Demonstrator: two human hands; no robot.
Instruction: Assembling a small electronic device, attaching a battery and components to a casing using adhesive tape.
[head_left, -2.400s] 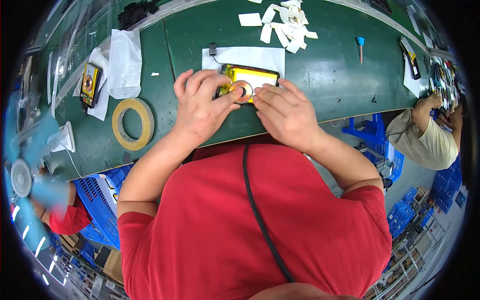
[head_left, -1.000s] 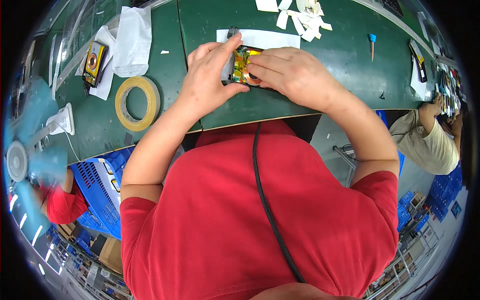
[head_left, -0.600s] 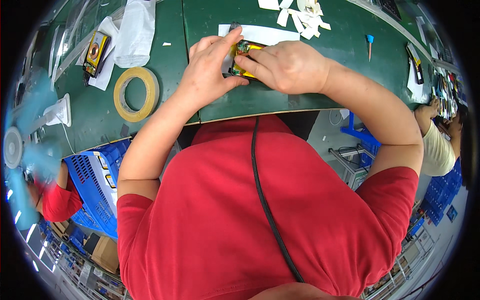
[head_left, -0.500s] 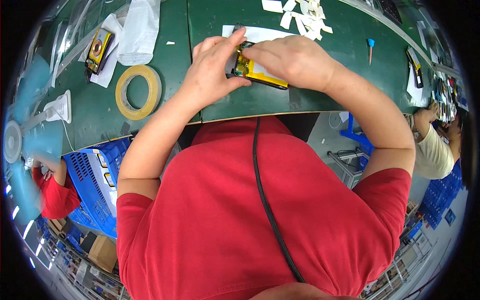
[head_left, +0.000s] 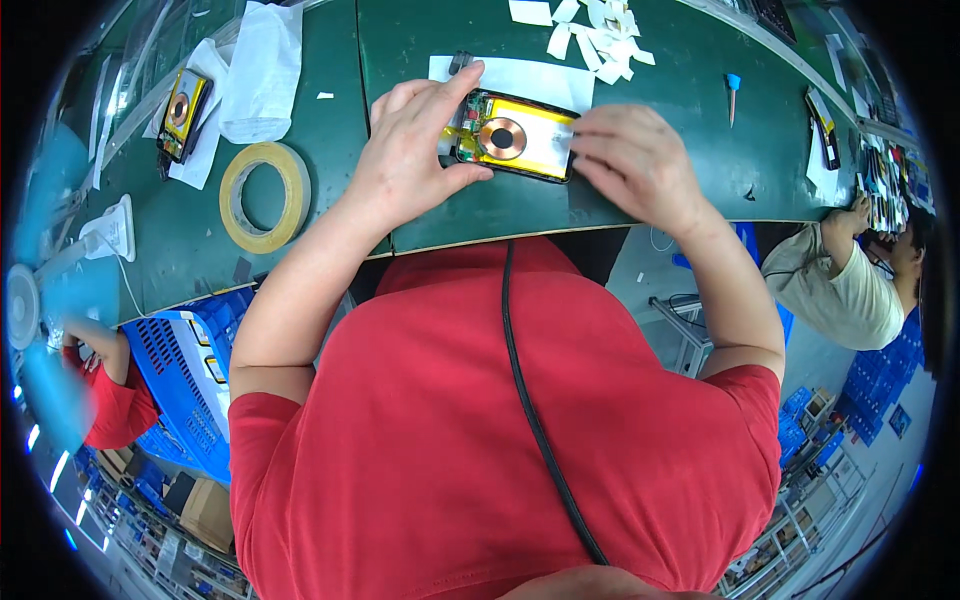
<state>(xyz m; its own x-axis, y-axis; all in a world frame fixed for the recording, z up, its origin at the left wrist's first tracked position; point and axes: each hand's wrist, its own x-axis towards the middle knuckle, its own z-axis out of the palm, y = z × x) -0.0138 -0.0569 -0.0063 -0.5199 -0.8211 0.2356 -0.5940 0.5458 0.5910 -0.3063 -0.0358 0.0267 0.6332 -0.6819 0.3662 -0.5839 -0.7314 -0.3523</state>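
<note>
A: Near side first. What bounds the work?

B: The near edge of the green table (head_left: 450,215), just beyond the person's red shirt. A blue basket (head_left: 165,355) sits at near left, below that edge.

A: Next row out?

B: A tape roll (head_left: 230,198) lies flat at left, beside the left forearm and well apart from the device. A strip of green surface separates the device from the table edge.

A: Device and grip?

B: The black-rimmed device (head_left: 532,140) lies in front of the person, copper coil (head_left: 502,138) facing up. Left hand (head_left: 405,155) spread wide about its left end: thumb at the near left corner, forefinger reaching past the far left one. Right hand (head_left: 640,160) half curled, fingertips at the right end; cannot tell whether they pinch anything.

A: Room to move?

B: To the right, green surface runs from the right hand to a blue-topped tool (head_left: 733,90). Beyond the device's far rim, a white sheet (head_left: 520,77).

A: Farther?

B: At left, a second device (head_left: 184,115) near a white pouch (head_left: 262,80). Far side, white scraps (head_left: 600,42) heaped past the sheet.

A: Labels?

B: Any print on either device is too small to read.
</note>
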